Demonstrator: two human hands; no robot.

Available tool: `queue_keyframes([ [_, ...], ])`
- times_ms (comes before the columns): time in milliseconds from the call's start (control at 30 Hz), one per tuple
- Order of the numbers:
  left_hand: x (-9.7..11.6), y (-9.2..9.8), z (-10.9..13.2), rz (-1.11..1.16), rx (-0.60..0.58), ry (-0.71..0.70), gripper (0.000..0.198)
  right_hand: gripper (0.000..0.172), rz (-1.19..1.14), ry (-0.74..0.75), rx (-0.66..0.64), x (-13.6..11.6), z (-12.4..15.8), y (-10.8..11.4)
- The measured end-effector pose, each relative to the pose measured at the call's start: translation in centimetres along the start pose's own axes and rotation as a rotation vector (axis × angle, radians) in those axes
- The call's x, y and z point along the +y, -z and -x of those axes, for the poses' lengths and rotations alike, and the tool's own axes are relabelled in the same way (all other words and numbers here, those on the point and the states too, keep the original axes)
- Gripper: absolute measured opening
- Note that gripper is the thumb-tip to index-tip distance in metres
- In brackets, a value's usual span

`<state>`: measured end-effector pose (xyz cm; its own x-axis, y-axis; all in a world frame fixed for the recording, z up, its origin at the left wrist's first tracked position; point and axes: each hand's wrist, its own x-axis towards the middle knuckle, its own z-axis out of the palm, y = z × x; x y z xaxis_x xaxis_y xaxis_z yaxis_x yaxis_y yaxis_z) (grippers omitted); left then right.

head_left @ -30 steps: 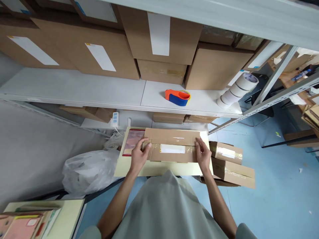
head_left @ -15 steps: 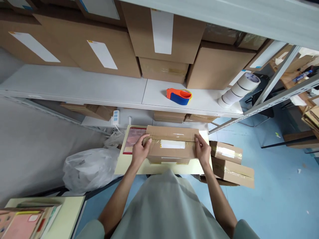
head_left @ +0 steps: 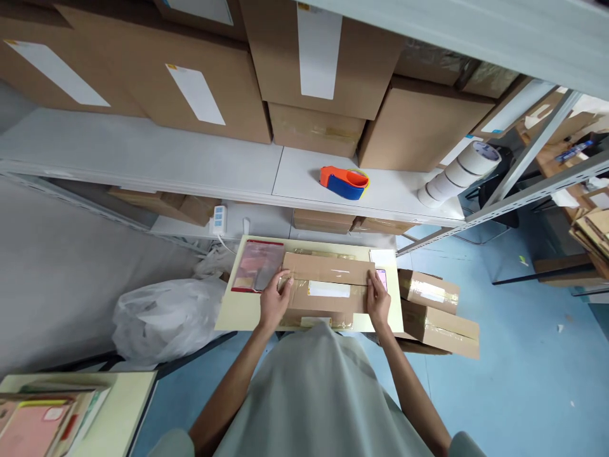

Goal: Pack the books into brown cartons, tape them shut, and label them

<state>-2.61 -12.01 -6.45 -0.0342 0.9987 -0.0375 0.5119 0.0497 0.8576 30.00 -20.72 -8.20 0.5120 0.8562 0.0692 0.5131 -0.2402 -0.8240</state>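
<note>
A brown cardboard box [head_left: 328,301] with a white label [head_left: 328,289] on its top lies on the pale yellow table [head_left: 233,317] in front of me. My left hand [head_left: 275,298] grips its left edge, thumb on top and fingers at the side. At the right edge, my right hand [head_left: 378,299] pinches the cardboard the same way. A seam runs across the top between the hands. Taped cardboard shows behind and in front of the labelled part; whether it is a separate box I cannot tell.
An orange and blue tape dispenser [head_left: 345,183] and stacked tape rolls [head_left: 459,174] sit on the shelf [head_left: 200,158] ahead, before large cartons [head_left: 425,127]. A red-edged pouch [head_left: 257,263] lies left on the table. A plastic bag [head_left: 169,320] is at left, taped boxes [head_left: 442,324] at right.
Both hands have come slightly closer together, still holding the box's edges. The labelled top has shifted a little nearer to me, and taped cardboard now shows behind it.
</note>
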Motion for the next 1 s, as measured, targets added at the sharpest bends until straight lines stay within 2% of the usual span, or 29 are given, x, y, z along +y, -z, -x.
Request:
queue_keyframes([
  [133,0.4,-0.2,-0.3,-0.007,0.028,-0.007,0.040,0.063,-0.018,0.002,-0.014,-0.6,-1.3,0.0],
  [233,1.1,-0.6,-0.9,-0.073,0.062,0.039,0.041,0.063,-0.015,0.011,-0.048,-1.1,-2.6,-0.1],
  [367,1.5,-1.6,-0.9,-0.118,0.134,0.092,0.033,0.062,0.034,0.039,-0.067,-1.0,-2.9,-0.2],
  [433,1.5,-1.9,-0.8,-0.125,0.129,0.074,0.027,0.059,0.104,0.069,-0.066,-1.3,-3.0,-0.1],
  [500,1.6,-1.8,-1.0,-0.128,0.107,-0.006,0.023,0.055,0.186,0.138,-0.053,-2.4,-3.8,0.1],
  [567,2.1,-1.3,-2.1,-0.125,0.097,-0.124,0.021,0.052,0.234,0.243,-0.033,-4.8,-5.8,0.4],
  [633,3.2,-0.7,-4.1,-0.121,0.097,-0.237,0.023,0.049,0.232,0.363,-0.028,-8.4,-9.1,0.4],
  [767,7.4,0.5,-9.6,-0.095,0.102,-0.416,0.026,0.054,0.320,0.598,-0.044,-17.1,-17.1,-1.4],
  [867,10.9,1.2,-12.8,-0.075,0.133,-0.530,0.027,0.060,0.627,0.562,-0.101,-21.8,-21.9,-3.8],
  [1000,14.0,1.9,-14.5,-0.045,0.174,-0.621,0.025,0.056,0.909,0.439,-0.242,-24.5,-25.1,-6.0],
])
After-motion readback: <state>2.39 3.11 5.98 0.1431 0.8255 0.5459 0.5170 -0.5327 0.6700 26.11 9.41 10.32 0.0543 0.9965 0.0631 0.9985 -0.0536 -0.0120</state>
